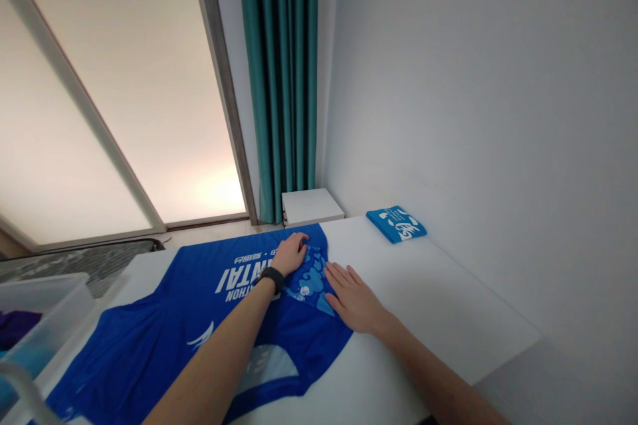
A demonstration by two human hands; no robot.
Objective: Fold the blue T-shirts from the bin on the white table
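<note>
A blue T-shirt (194, 305) with white lettering and a lighter blue cloud-like pattern lies spread on the white table (413, 319). My left hand (290, 254), with a dark watch (272, 277) on its wrist, rests on the shirt near its far right part. Its fingers are slightly bent and spread on the fabric. Flat on the shirt's right edge, beside the patterned patch, lies my right hand (355, 297), fingers stretched out. My left forearm covers part of the lettering and the near side of the shirt.
A folded blue cloth with white print (397, 223) lies by the wall at the table's far right. At the left stands a translucent bin (64, 309) with dark purple and light blue cloth inside. A small white cabinet (312, 206) stands beyond the table, before a green curtain (284, 80).
</note>
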